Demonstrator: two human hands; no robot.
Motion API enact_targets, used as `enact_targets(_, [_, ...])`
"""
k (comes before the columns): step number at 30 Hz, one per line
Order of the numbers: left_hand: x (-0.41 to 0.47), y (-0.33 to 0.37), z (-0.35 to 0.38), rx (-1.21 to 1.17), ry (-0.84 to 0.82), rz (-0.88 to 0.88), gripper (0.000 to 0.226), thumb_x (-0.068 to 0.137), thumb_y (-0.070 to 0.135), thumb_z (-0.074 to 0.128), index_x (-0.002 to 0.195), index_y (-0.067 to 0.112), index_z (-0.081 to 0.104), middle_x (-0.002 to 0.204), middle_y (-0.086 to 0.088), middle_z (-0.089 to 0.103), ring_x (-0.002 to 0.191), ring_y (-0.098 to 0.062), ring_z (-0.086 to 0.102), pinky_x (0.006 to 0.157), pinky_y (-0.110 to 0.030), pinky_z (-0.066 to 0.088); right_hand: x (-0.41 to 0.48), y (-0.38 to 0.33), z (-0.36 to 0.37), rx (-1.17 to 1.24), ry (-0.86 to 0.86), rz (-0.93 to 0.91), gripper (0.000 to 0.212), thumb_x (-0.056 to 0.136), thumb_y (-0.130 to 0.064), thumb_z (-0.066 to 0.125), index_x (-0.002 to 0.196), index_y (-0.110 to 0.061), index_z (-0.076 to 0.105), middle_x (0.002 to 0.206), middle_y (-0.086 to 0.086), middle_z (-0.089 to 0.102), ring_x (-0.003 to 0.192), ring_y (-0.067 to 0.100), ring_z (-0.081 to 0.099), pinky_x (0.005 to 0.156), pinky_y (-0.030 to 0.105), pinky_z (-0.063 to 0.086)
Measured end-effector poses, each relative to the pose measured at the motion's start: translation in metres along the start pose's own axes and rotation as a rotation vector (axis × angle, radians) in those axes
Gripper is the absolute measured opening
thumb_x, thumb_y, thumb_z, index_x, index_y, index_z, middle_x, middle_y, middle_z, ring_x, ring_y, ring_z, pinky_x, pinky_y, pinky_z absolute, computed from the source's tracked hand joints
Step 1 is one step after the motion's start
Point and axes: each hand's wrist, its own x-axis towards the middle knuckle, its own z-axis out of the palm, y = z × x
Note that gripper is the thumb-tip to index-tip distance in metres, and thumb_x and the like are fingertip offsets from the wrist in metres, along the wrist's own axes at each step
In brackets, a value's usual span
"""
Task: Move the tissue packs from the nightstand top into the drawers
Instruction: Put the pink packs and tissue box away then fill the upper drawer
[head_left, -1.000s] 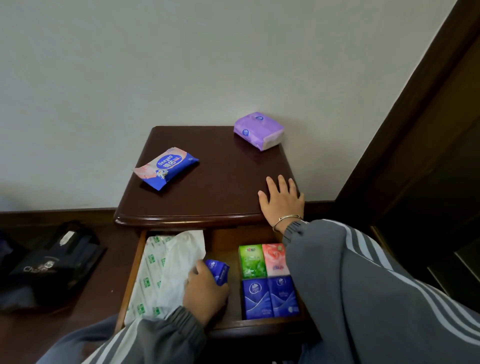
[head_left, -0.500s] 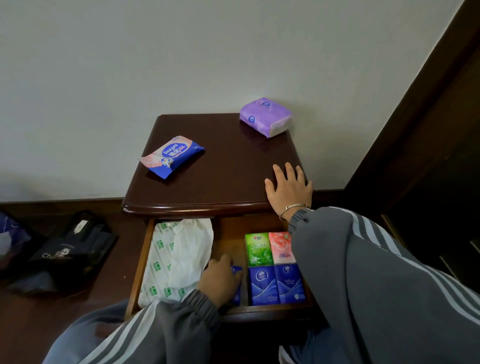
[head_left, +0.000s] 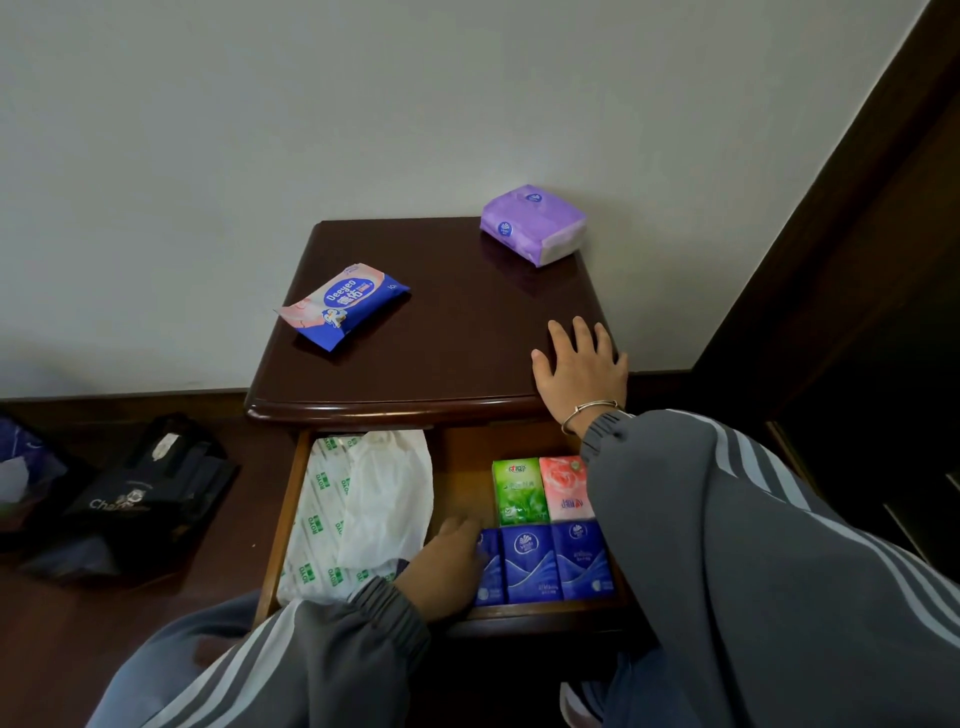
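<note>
- Leftmost blue pack (head_left: 491, 571): sits in the front row of the open drawer (head_left: 283, 519), touching the middle blue pack (head_left: 527, 564) on its right. Its left part is hidden behind my left hand.
- Left hand (head_left: 449, 566): down inside the drawer, back of the hand toward the camera, fingers against the left edge of that pack. The fingertips are hidden, so I cannot tell whether I grip the pack or only touch it.
- Front row, left to right: leftmost blue, middle blue, right blue pack (head_left: 579, 561), side by side and touching.
- Back row: green pack (head_left: 519, 491) and pink pack (head_left: 565, 488), side by side, just behind the middle and right blue ones.
- Left half of the drawer: a crumpled white plastic bag (head_left: 363, 509) with green print, just beside my left hand.
- Nightstand top (head_left: 441, 338): two packs lie on it, well apart. The purple pack (head_left: 532, 224) is at the back right corner, near the wall. The blue-and-pink pack (head_left: 343, 306), marked "Deeyeo", lies slantwise toward the left edge.
- Right hand (head_left: 579, 366): flat on the nightstand top near the front right corner, fingers straight and slightly spread, holding nothing. There is a thin bracelet (head_left: 587, 410) at the wrist, and my grey striped sleeve covers the drawer's right edge.
- Floor left of the nightstand: a black bag (head_left: 140, 499) with pale lettering.
</note>
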Motion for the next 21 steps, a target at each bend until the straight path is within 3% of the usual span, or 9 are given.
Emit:
enact_targets(6, [-0.012, 0.004, 0.002, -0.086, 0.062, -0.193, 0.03, 0.092, 0.025, 0.055, 0.112, 0.007, 0.043, 0.117, -0.012, 0.062, 0.106, -0.025, 0.06, 0.083, -0.029, 0.045, -0.001, 0.0, -0.002, -0.004, -0.01, 0.0, 0.056, 0.089, -0.054, 0.031, 0.14, -0.032, 0.035, 0.151, 0.004, 0.033, 0.14, 0.03, 0.024, 0.103, 0.056, 0.027])
enact_targets(8, [-0.013, 0.008, 0.002, -0.037, 0.048, -0.207, 0.037, 0.095, 0.027, 0.052, 0.121, 0.005, 0.039, 0.12, -0.013, 0.062, 0.108, -0.025, 0.06, 0.086, -0.031, 0.046, -0.001, -0.001, -0.002, -0.006, -0.019, -0.001, 0.056, 0.089, -0.054, 0.031, 0.141, -0.032, 0.034, 0.151, 0.004, 0.032, 0.14, 0.03, 0.023, 0.104, 0.056, 0.026])
enact_targets(12, [-0.023, 0.021, -0.002, 0.109, -0.006, -0.198, 0.071, 0.1, 0.032, 0.043, 0.15, 0.005, 0.0, 0.125, -0.012, 0.061, 0.112, -0.022, 0.06, 0.093, -0.033, 0.05, -0.001, 0.001, -0.004, -0.008, -0.032, -0.014, 0.056, 0.091, -0.054, 0.032, 0.142, -0.03, 0.033, 0.152, 0.004, 0.03, 0.141, 0.029, 0.021, 0.106, 0.055, 0.024])
enact_targets(13, [-0.028, 0.024, -0.007, 0.159, 0.016, -0.172, 0.071, 0.1, 0.035, 0.043, 0.151, 0.008, 0.001, 0.124, -0.011, 0.062, 0.111, -0.021, 0.06, 0.092, -0.032, 0.05, -0.002, 0.001, -0.004, -0.004, -0.032, -0.019, 0.056, 0.091, -0.053, 0.033, 0.142, -0.029, 0.033, 0.152, 0.004, 0.03, 0.141, 0.029, 0.021, 0.107, 0.055, 0.022])
enact_targets(16, [-0.04, 0.027, -0.044, 0.112, 0.172, 0.07, 0.053, 0.097, 0.039, 0.047, 0.143, 0.016, 0.033, 0.125, -0.003, 0.061, 0.112, -0.015, 0.057, 0.09, -0.021, 0.044, 0.0, 0.002, -0.006, 0.106, -0.01, -0.007, 0.051, 0.091, -0.048, 0.042, 0.136, -0.025, 0.043, 0.148, 0.004, 0.038, 0.139, 0.027, 0.026, 0.108, 0.056, 0.018])
enact_targets(18, [-0.036, 0.021, -0.087, 0.033, 0.341, 0.284, 0.048, 0.094, 0.035, 0.053, 0.14, 0.023, 0.042, 0.135, 0.004, 0.053, 0.121, -0.006, 0.048, 0.094, -0.003, 0.03, 0.009, 0.002, -0.014, 0.281, 0.1, 0.011, 0.04, 0.088, -0.039, 0.052, 0.122, -0.02, 0.056, 0.132, 0.006, 0.053, 0.128, 0.028, 0.041, 0.104, 0.049, 0.026])
enact_targets(19, [-0.028, 0.015, -0.112, 0.022, 0.477, 0.377, 0.048, 0.093, 0.031, 0.057, 0.138, 0.021, 0.045, 0.136, 0.003, 0.052, 0.124, -0.006, 0.045, 0.097, 0.0, 0.023, 0.016, 0.001, -0.019, 0.334, 0.183, -0.003, 0.033, 0.086, -0.034, 0.055, 0.114, -0.018, 0.06, 0.121, 0.006, 0.059, 0.118, 0.029, 0.049, 0.099, 0.044, 0.031])
enact_targets(21, [-0.002, -0.006, -0.16, 0.067, 0.769, 0.406, 0.046, 0.09, 0.024, 0.062, 0.134, 0.012, 0.051, 0.135, -0.006, 0.051, 0.127, -0.017, 0.045, 0.105, -0.014, 0.025, 0.04, -0.002, -0.03, 0.33, 0.32, -0.052, 0.023, 0.084, -0.028, 0.057, 0.103, -0.016, 0.064, 0.105, 0.007, 0.063, 0.103, 0.031, 0.053, 0.088, 0.039, 0.035])
